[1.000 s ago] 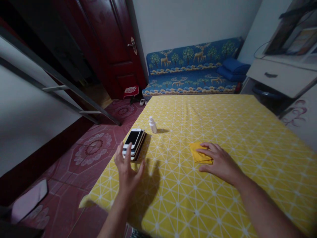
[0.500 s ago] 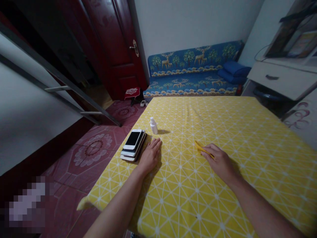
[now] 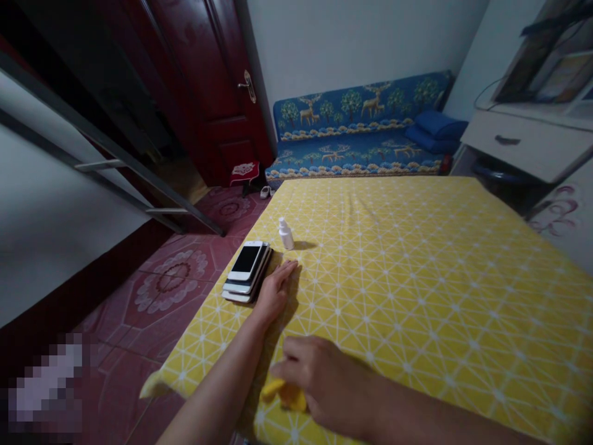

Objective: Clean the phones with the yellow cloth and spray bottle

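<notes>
A stack of several phones (image 3: 246,262), a white one with a black screen on top, lies near the table's left edge. Just right of it my left hand (image 3: 274,294) rests on the yellow cloth, turned partly on its side, fingers stretched out and holding nothing. Behind that hand a small white bottle (image 3: 286,235) stands upright. Close to the near edge, my right hand (image 3: 315,377) is closed on a crumpled yellow cloth (image 3: 291,395), low over the tabletop.
The table (image 3: 417,266) has a yellow cover with white lines. Beyond it stands a blue patterned sofa (image 3: 343,151). A red door (image 3: 217,80) and small stool (image 3: 244,173) are at back left, a white desk (image 3: 519,145) at right, and a ladder (image 3: 134,164) at left.
My right hand has moved left and towards me with the yellow cloth. My left hand has tilted more onto its side in nearly the same place. The phones and bottle have not moved.
</notes>
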Action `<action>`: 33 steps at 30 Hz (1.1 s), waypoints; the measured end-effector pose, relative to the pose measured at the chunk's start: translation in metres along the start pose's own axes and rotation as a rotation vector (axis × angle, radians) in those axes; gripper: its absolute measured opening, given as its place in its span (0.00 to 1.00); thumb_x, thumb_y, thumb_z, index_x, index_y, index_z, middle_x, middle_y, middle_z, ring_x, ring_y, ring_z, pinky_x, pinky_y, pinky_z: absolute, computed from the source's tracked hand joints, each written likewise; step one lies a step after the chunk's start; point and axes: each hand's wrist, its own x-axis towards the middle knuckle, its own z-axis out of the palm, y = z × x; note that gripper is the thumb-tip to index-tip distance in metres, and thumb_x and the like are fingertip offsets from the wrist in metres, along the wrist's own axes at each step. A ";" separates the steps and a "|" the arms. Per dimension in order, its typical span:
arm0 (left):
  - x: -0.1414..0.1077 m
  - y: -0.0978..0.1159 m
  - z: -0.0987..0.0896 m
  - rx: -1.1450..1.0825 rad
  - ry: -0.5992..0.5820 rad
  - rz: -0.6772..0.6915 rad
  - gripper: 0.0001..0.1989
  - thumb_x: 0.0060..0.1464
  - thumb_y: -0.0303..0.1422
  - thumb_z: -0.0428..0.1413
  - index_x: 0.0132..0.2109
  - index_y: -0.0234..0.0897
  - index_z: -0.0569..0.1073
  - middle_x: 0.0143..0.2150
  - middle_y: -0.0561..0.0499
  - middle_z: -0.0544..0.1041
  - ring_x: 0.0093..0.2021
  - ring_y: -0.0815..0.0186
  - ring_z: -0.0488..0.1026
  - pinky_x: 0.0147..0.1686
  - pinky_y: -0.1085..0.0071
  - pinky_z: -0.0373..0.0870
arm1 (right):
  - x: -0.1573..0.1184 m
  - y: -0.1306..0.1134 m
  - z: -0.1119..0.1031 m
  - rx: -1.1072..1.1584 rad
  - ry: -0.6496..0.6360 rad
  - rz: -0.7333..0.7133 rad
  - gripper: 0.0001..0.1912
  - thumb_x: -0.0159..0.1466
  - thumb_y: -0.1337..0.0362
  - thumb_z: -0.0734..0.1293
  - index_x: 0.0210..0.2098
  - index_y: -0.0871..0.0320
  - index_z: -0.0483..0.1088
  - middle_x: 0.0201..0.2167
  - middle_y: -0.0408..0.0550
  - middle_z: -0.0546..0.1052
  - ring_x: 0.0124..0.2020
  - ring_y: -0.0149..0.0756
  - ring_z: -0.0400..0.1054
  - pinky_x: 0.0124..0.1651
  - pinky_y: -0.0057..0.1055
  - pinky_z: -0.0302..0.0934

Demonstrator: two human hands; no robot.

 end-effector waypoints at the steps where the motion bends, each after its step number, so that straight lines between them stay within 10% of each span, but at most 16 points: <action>1: 0.000 0.000 0.000 -0.023 0.012 -0.004 0.23 0.58 0.25 0.49 0.58 0.38 0.74 0.61 0.45 0.74 0.67 0.55 0.64 0.69 0.50 0.54 | 0.004 0.007 -0.013 -0.001 0.090 0.024 0.13 0.63 0.69 0.63 0.43 0.52 0.75 0.37 0.47 0.74 0.35 0.34 0.67 0.36 0.29 0.58; 6: 0.001 0.010 -0.001 -0.064 0.069 -0.056 0.22 0.56 0.25 0.50 0.56 0.34 0.76 0.58 0.43 0.76 0.64 0.53 0.67 0.67 0.49 0.57 | 0.039 0.101 -0.103 -0.220 0.561 0.762 0.19 0.68 0.70 0.55 0.50 0.54 0.73 0.41 0.54 0.74 0.39 0.40 0.69 0.39 0.33 0.60; 9: 0.001 0.012 -0.003 -0.117 0.105 -0.102 0.21 0.56 0.28 0.52 0.55 0.34 0.77 0.57 0.43 0.77 0.62 0.53 0.69 0.66 0.50 0.59 | 0.044 0.100 -0.083 -0.227 0.557 0.866 0.17 0.69 0.66 0.55 0.49 0.57 0.73 0.40 0.59 0.76 0.39 0.44 0.70 0.38 0.36 0.59; 11: 0.001 0.011 -0.004 -0.143 0.122 -0.131 0.20 0.56 0.30 0.53 0.55 0.34 0.77 0.57 0.43 0.77 0.62 0.54 0.70 0.66 0.50 0.59 | 0.038 0.063 -0.037 -0.083 0.309 0.718 0.13 0.68 0.63 0.59 0.46 0.54 0.74 0.38 0.53 0.77 0.35 0.39 0.70 0.35 0.32 0.58; 15: -0.001 0.009 -0.005 -0.165 0.124 -0.149 0.20 0.58 0.30 0.51 0.56 0.33 0.76 0.58 0.43 0.76 0.63 0.55 0.69 0.67 0.52 0.58 | 0.022 -0.003 0.019 0.207 -0.332 -0.053 0.11 0.56 0.65 0.71 0.39 0.50 0.78 0.32 0.42 0.77 0.31 0.32 0.68 0.33 0.27 0.57; 17: -0.001 0.009 -0.005 -0.174 0.109 -0.148 0.20 0.58 0.30 0.51 0.56 0.32 0.75 0.59 0.42 0.76 0.62 0.54 0.69 0.67 0.52 0.58 | 0.022 0.009 -0.004 0.179 -0.189 -0.043 0.12 0.57 0.70 0.68 0.38 0.50 0.79 0.33 0.44 0.77 0.33 0.33 0.69 0.35 0.27 0.59; 20: 0.000 0.010 -0.003 -0.166 0.116 -0.153 0.20 0.58 0.29 0.52 0.56 0.31 0.75 0.58 0.41 0.76 0.61 0.53 0.70 0.66 0.51 0.60 | 0.033 0.067 -0.067 -0.081 0.369 0.395 0.19 0.63 0.74 0.60 0.44 0.53 0.78 0.41 0.51 0.77 0.39 0.38 0.70 0.41 0.31 0.61; 23: 0.001 0.009 -0.002 -0.176 0.147 -0.161 0.19 0.59 0.30 0.51 0.55 0.31 0.76 0.57 0.40 0.77 0.61 0.53 0.70 0.65 0.51 0.61 | 0.040 0.095 -0.085 -0.331 0.526 0.854 0.19 0.67 0.71 0.56 0.48 0.58 0.76 0.43 0.59 0.76 0.40 0.42 0.70 0.39 0.34 0.60; 25: 0.001 0.009 -0.002 -0.197 0.152 -0.167 0.19 0.60 0.32 0.52 0.54 0.32 0.77 0.57 0.41 0.77 0.61 0.54 0.70 0.66 0.52 0.60 | 0.038 0.074 -0.057 -0.264 0.379 0.746 0.16 0.67 0.69 0.59 0.46 0.55 0.76 0.41 0.55 0.77 0.38 0.39 0.70 0.36 0.31 0.59; 30: 0.000 0.011 -0.006 -0.225 0.138 -0.177 0.19 0.61 0.34 0.51 0.54 0.34 0.77 0.57 0.43 0.77 0.62 0.56 0.69 0.67 0.53 0.58 | 0.021 -0.008 0.013 0.141 -0.425 -0.164 0.15 0.52 0.71 0.71 0.37 0.47 0.79 0.28 0.40 0.76 0.29 0.32 0.67 0.29 0.27 0.55; 33: 0.000 0.012 -0.005 -0.228 0.140 -0.174 0.18 0.59 0.35 0.54 0.53 0.35 0.78 0.55 0.43 0.78 0.60 0.55 0.71 0.66 0.53 0.60 | 0.004 0.023 -0.028 0.166 -0.040 0.050 0.16 0.57 0.73 0.64 0.36 0.50 0.80 0.32 0.44 0.77 0.34 0.34 0.70 0.36 0.28 0.61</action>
